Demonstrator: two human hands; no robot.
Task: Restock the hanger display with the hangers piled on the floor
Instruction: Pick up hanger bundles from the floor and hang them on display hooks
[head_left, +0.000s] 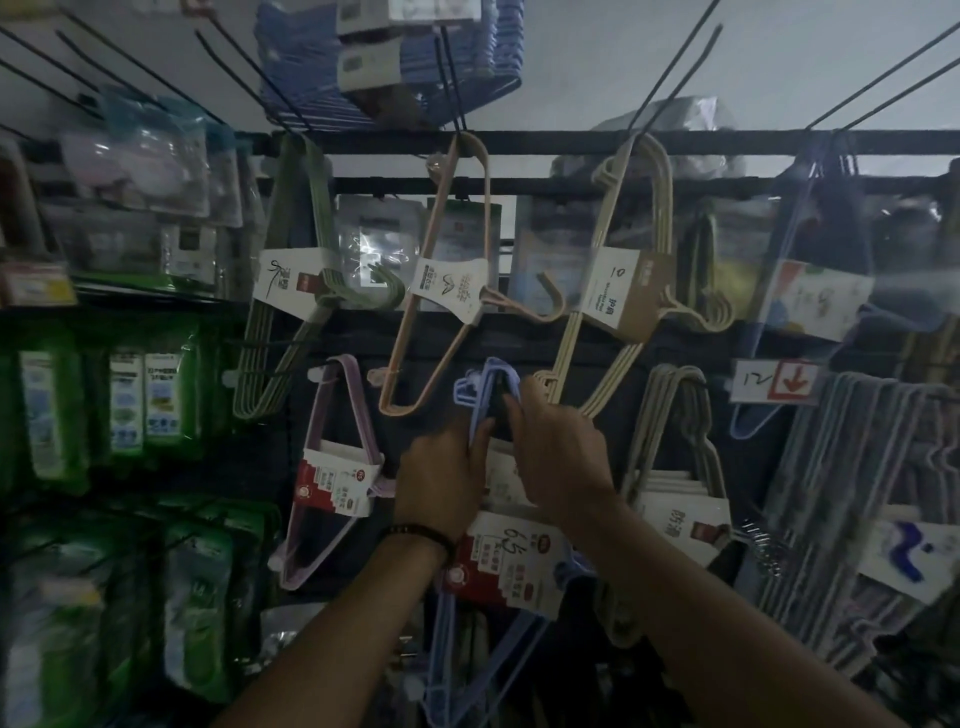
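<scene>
Gripping hangers (487, 387) — left hand (441, 480), right hand (561, 460)

An upper row of hanger bundles (613, 270) hangs side by side from the rail (545, 141), and just below it three more hang from pegs: the left bundle (332, 467), the held bundle (478, 402) in the middle and the right bundle (680, 504). The left hand (441, 478) and right hand (561, 457) grip the held bundle's top from either side, with its card (511, 561) between the forearms. Packets (130, 410) hang left of the hangers, while a price tag (774, 382) sits right of the hands, beside a far-right stack of hangers (857, 493).
</scene>
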